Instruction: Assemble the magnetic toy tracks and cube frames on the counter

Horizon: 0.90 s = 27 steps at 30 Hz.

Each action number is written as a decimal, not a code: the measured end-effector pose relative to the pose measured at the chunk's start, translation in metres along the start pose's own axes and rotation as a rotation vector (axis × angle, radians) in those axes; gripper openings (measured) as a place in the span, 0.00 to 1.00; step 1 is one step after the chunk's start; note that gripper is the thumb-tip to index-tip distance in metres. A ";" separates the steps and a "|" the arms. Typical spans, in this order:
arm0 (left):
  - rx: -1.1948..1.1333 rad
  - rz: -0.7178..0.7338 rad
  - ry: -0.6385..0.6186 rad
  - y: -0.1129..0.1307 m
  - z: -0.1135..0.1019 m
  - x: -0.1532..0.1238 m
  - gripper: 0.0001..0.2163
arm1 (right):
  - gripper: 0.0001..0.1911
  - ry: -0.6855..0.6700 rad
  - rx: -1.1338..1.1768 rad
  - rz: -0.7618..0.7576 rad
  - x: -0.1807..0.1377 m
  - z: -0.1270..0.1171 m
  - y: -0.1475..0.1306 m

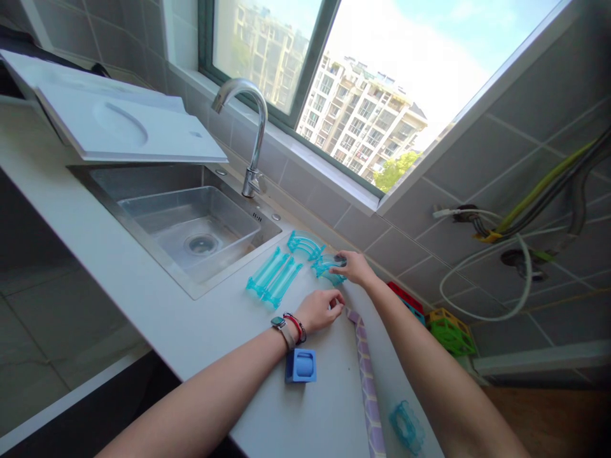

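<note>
My right hand [356, 267] is closed over a curved translucent teal plastic piece [322, 270] at the back of the counter, its fingers at the piece's right end. Just in front, my left hand [322, 310] has its fingers curled together; what they hold, if anything, is hidden. Close to those fingertips lies the far end of a purple patterned strip [366, 375]. Beyond my hands sit another curved teal piece [305, 243] and some straight teal pieces [274, 278] side by side. Below my left wrist stands a blue block [301, 366] with a rounded part inside.
A steel sink [191, 280] with a chrome faucet [258, 127] is to the left. White panels [138, 127] lie across its far edge. Another teal piece [407, 426] rests near my right forearm. Colored crates [449, 331] and hanging cables [539, 184] are at the right.
</note>
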<state>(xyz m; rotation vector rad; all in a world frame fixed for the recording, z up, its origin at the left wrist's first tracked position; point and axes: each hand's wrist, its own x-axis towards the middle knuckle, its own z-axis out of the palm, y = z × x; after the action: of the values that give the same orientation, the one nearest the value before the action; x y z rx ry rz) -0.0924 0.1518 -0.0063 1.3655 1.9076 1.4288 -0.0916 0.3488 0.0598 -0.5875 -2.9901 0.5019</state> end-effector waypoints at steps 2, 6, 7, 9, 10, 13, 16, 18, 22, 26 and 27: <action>-0.002 0.001 -0.001 0.000 0.000 0.000 0.08 | 0.22 -0.006 -0.019 0.003 0.001 0.001 0.001; -0.007 0.001 0.000 -0.001 0.001 0.000 0.08 | 0.22 -0.033 -0.032 -0.015 0.002 0.003 0.002; -0.008 0.000 0.001 -0.001 0.001 0.000 0.08 | 0.22 -0.040 -0.032 -0.021 0.002 0.004 0.003; -0.008 -0.004 0.003 -0.001 0.001 0.000 0.08 | 0.23 -0.047 -0.035 -0.028 0.002 0.004 0.003; -0.009 -0.006 0.004 -0.001 0.001 0.000 0.08 | 0.23 -0.048 -0.036 -0.029 0.002 0.004 0.003; -0.008 -0.008 0.005 -0.001 0.001 0.000 0.08 | 0.22 -0.045 -0.039 -0.023 0.003 0.002 0.004; -0.006 -0.006 0.008 -0.001 0.001 0.000 0.08 | 0.23 -0.054 -0.032 -0.019 0.003 0.000 0.006; -0.004 -0.005 0.011 -0.001 0.002 0.000 0.08 | 0.24 -0.066 -0.021 -0.019 0.003 -0.001 0.008; 0.000 -0.001 0.015 -0.001 0.001 0.000 0.08 | 0.21 -0.070 -0.003 -0.020 0.004 -0.002 0.012; 0.010 0.000 0.016 -0.001 0.001 0.000 0.08 | 0.20 -0.052 -0.005 -0.009 0.003 -0.003 0.013; 0.012 0.002 0.014 -0.001 0.001 0.000 0.08 | 0.21 -0.046 -0.006 -0.006 0.002 -0.003 0.013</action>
<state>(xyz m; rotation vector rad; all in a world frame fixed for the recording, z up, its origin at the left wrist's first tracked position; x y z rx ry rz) -0.0922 0.1525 -0.0077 1.3666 1.9278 1.4338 -0.0888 0.3622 0.0582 -0.5744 -3.0372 0.5131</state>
